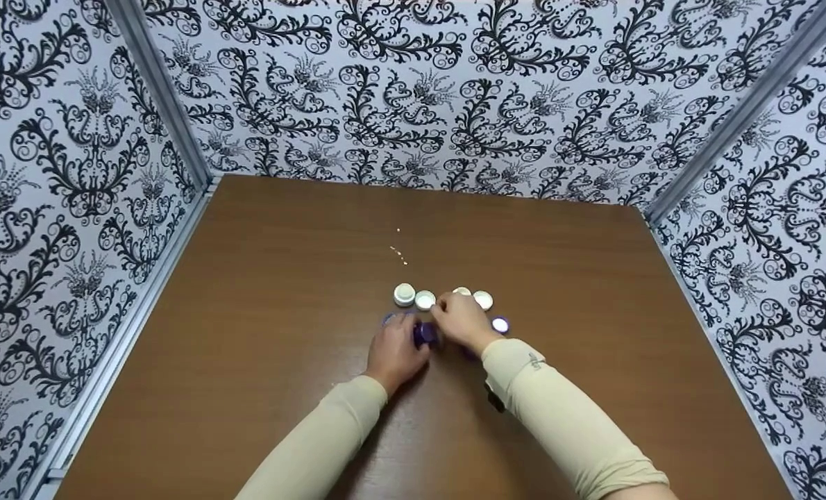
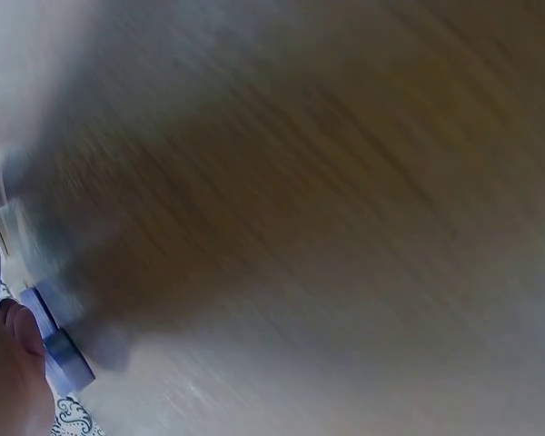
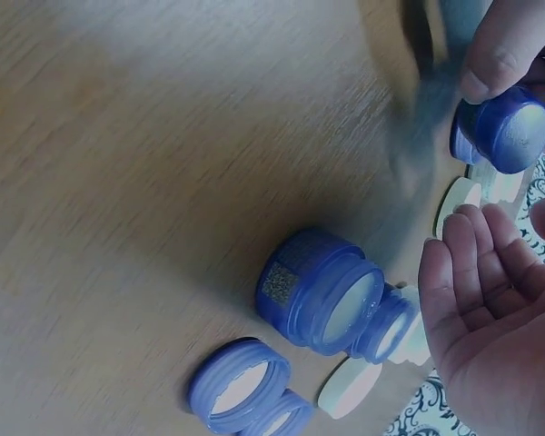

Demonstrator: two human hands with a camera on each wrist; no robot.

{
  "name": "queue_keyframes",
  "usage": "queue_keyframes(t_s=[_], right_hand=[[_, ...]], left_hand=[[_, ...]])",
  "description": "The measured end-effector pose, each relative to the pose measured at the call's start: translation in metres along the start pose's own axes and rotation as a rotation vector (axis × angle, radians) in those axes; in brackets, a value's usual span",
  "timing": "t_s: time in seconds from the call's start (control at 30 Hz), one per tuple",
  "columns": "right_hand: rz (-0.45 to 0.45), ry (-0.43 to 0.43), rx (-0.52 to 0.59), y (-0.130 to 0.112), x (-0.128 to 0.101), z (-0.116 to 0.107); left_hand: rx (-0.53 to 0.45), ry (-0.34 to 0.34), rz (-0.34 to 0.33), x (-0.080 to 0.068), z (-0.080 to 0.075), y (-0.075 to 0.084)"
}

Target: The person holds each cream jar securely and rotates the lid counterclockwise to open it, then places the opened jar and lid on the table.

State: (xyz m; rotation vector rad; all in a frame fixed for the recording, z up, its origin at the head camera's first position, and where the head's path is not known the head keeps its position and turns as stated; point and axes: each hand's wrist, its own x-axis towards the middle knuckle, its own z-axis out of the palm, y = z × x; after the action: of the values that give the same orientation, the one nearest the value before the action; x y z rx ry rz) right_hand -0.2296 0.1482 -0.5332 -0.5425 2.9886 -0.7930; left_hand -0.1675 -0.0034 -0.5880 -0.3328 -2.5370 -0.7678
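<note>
- The left hand [image 1: 393, 353] grips a small purple jar [image 3: 507, 127] with thumb and fingers curled round it, just above the wooden table [image 1: 260, 333]; the right-wrist view shows the thumb pressed on its side. A slack pinch would, in my judgement, let the jar drop onto the pieces below.
- The right hand [image 1: 463, 321] lies just beside it, fingers straight and relaxed, palm bare (nothing is held). Its wrist hangs close over the open purple jar [image 3: 322, 289] standing on the table, so a careless sweep could knock that jar over.
- A loose purple lid [image 3: 240, 385] lies near the open jar, with a second one partly cut off at the frame edge. Lids this alike are easily mismatched.
- White caps [image 1: 425, 300] sit in a row touching or just beside each other, directly beyond both hands. A nudge to one would probably shift its neighbours or roll it away.
- White specks [image 1: 400, 255] lie farther back on the table; what they are cannot be told.
- The left-wrist view is blurred and shows little beyond the table grain.
</note>
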Motion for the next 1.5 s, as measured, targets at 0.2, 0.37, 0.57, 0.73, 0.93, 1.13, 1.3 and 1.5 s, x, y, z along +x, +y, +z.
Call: queue_keyframes(t_s=[0.2, 0.37, 0.57, 0.73, 0.93, 1.13, 1.3, 1.5], right_hand=[[-0.018, -0.020, 0.012, -0.0004, -0.0012, -0.0004], [-0.053, -0.056, 0.054, -0.0013, -0.0024, -0.0007], [-0.075, -0.111, 0.104, -0.0029, -0.0036, -0.0019], [-0.101, -0.153, 0.154, -0.0025, -0.0042, -0.0029], [-0.099, -0.175, 0.181, -0.0011, -0.0043, -0.0031], [-0.107, -0.188, 0.174, 0.0016, -0.0028, -0.0010], [-0.104, -0.209, 0.185, 0.0037, -0.0019, -0.0014], [-0.094, -0.246, 0.253, 0.0035, -0.0030, -0.0063]], left_hand=[[-0.024, 0.015, -0.021, 0.0005, -0.0034, 0.0011], [-0.027, -0.003, -0.035, 0.0011, -0.0057, 0.0009], [-0.019, -0.015, -0.053, 0.0025, -0.0051, -0.0018], [-0.033, -0.009, -0.043, 0.0025, -0.0043, -0.0023], [-0.037, -0.013, -0.042, 0.0031, -0.0048, -0.0025], [-0.036, -0.025, -0.022, 0.0030, -0.0054, -0.0029], [-0.018, -0.031, -0.005, 0.0026, -0.0062, -0.0008], [0.007, -0.043, -0.002, 0.0035, -0.0082, 0.0037]])
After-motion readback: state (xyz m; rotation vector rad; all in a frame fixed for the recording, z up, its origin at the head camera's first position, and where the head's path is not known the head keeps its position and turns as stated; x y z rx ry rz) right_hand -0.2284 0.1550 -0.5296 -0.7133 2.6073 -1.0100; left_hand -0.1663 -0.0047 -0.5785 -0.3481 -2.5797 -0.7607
